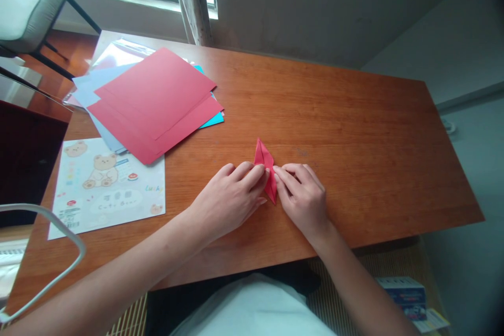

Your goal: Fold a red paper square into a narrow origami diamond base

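Note:
A small piece of folded red paper [264, 155], pointed at its far and near ends, is held between my two hands at the front middle of the wooden table. My left hand [232, 197] grips its left side, fingers curled over the middle of the fold. From the right, my right hand [301, 197] pinches the paper's edge between thumb and fingertips. The fingers of both hands nearly meet and cover the paper's middle part. Its upper tip and lower tip stay visible.
Red paper sheets [157, 100] lie stacked over pale blue sheets [84, 81] and a clear plastic sleeve [124, 52] at the back left. Nearer is a white sheet with bear drawings [134, 178]. A white cable [74, 241] curves at the left edge; a chair [29, 5] stands beyond.

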Tool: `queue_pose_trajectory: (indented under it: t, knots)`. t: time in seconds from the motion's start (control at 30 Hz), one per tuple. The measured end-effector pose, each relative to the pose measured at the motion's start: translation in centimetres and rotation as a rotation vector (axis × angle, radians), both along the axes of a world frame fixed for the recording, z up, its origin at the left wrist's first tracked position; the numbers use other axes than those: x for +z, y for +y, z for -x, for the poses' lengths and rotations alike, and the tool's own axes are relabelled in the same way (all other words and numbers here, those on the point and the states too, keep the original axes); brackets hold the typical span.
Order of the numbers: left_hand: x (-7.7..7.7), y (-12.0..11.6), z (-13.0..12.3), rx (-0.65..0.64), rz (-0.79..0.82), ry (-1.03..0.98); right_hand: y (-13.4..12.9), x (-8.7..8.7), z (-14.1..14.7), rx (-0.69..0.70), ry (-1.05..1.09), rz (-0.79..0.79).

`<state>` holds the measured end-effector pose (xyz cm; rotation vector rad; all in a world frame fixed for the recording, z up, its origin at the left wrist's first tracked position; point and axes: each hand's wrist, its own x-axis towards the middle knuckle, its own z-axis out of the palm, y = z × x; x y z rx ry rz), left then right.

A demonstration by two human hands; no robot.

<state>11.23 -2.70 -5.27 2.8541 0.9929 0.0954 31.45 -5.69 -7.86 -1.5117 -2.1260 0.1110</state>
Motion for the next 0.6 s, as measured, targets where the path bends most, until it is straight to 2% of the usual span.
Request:
queue_pose_trajectory:
  t: [0.23,0.6]
  knots:
    - [-0.10,-0.14,0.27,-0.006,-0.014,-0.008,0.58,0.38,-0.85,0.125,-0.054,0.058]
    - [-0.34,-0.24,0.47,0.002,-0.018,-0.017,0.72,0.66,-0.69,0.149,-0.066,0.076]
